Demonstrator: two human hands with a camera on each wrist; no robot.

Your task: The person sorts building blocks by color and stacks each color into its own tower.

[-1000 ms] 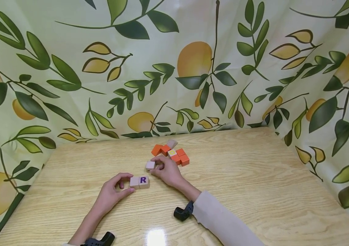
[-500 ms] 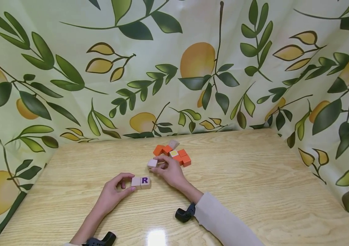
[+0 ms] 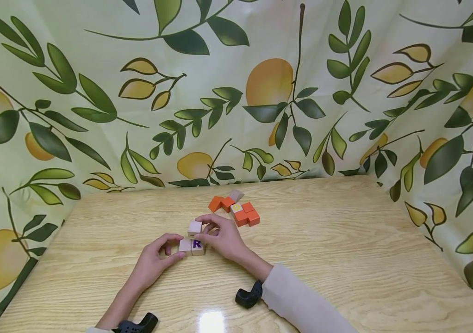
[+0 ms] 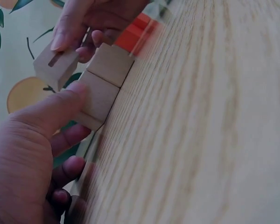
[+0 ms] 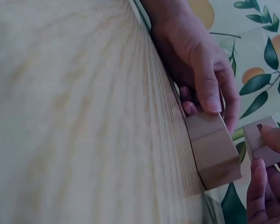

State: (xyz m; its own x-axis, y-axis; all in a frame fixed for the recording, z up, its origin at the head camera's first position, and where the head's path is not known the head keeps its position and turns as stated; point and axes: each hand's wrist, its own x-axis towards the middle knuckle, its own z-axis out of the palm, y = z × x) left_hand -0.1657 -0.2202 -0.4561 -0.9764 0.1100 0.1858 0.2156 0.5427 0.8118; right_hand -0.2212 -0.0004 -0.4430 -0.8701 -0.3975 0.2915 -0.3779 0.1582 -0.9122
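Observation:
Two plain wooden blocks lie side by side on the table, the left one point(image 3: 185, 246) pinched between thumb and finger of my left hand point(image 3: 150, 266). The block beside it point(image 3: 197, 247) shows a purple R on top. My right hand point(image 3: 227, 239) pinches a third wooden block point(image 3: 195, 227), held just above and behind the pair. In the left wrist view this held block point(image 4: 56, 66) has a dark mark on its side and is raised off the table. The left hand point(image 5: 203, 60) also shows in the right wrist view.
Behind the right hand, several orange-red blocks point(image 3: 253, 217) lie in a loose cluster, with a yellow-marked block point(image 3: 236, 208) and a pale wooden piece point(image 3: 236, 195) among them. A leaf-and-fruit patterned cloth point(image 3: 220, 69) stands along the wooden table's point(image 3: 324, 240) back edge.
The right hand has moved left with its block, from beside the cluster to over the back of the pair. The left hand has stayed at its block.

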